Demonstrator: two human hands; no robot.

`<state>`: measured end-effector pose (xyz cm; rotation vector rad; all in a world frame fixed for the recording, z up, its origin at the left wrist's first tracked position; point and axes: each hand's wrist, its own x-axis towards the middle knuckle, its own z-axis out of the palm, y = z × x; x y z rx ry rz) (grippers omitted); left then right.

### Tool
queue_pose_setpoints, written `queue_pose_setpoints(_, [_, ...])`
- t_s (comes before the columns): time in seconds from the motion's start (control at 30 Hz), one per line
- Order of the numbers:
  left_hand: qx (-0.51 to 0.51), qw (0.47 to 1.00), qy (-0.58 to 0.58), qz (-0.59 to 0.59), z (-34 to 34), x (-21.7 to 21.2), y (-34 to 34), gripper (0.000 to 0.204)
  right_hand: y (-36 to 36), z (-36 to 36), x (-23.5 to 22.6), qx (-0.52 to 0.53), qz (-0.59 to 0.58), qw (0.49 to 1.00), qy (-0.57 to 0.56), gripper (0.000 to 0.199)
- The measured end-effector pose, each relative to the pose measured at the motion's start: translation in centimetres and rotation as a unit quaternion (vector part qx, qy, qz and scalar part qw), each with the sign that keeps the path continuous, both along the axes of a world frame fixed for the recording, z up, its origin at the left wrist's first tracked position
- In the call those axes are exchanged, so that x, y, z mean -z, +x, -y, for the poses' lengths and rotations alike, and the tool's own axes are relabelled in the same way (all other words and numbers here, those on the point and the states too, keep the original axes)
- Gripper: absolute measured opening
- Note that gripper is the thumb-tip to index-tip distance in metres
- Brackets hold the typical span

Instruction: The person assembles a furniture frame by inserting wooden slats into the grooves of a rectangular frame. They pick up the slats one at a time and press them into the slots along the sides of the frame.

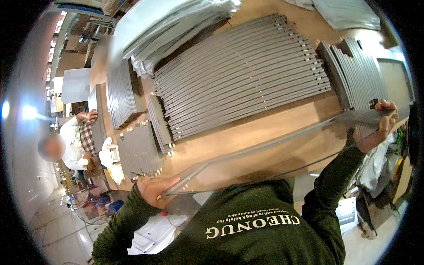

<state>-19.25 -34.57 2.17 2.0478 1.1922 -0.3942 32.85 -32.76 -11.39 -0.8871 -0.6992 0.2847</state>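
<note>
Both hands grip 1 long clear plastic sleeve [269,154], held stretched across the front of the torso. The left hand [152,190] is clamped on the sleeve's near-left end, thumb on top. The right hand [380,126] is clamped on the opposite end, fingers [385,105] curled over the upper edge. The hands are well apart, 1 at each end. A grey slat [366,117] shows inside the sleeve near the right hand.

Beyond the sleeve lies a wooden table [265,132]. Ahead of and between the hands rests a large row of grey slats [238,73]. A smaller slat stack [353,73] sits just above the right hand. Another flat stack [139,150] lies just above the left hand. Folded plastic sheets [172,26] lie farther off. Another person [75,141] stands to the left.
</note>
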Motion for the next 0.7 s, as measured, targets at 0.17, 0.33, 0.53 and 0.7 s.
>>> queue_pose_setpoints(0.17, [0.027, 0.997, 0.063, -0.019, -0.1, -1.0, 1.1, 0.049, -0.8, -1.3, -0.1, 0.102, 0.019, 0.992, -0.072, 0.041])
queue_pose_setpoints(0.33, [-0.145, 0.945, -0.107, 0.273, -2.0, -0.4, -3.1, 0.059, -1.0, 1.1, -1.3, 0.109, 0.036, 0.991, -0.073, 0.036])
queue_pose_setpoints(0.53, [-0.167, 0.903, 0.365, 0.155, -3.4, 15.8, -1.3, 0.026, -1.2, 2.1, -1.0, 0.068, 0.080, 0.989, -0.108, 0.036])
queue_pose_setpoints(0.7, [-0.082, 0.863, 0.477, 0.147, -4.1, 19.1, 0.4, 0.017, -2.1, 1.7, -2.0, 0.061, 0.084, 0.990, -0.096, 0.035])
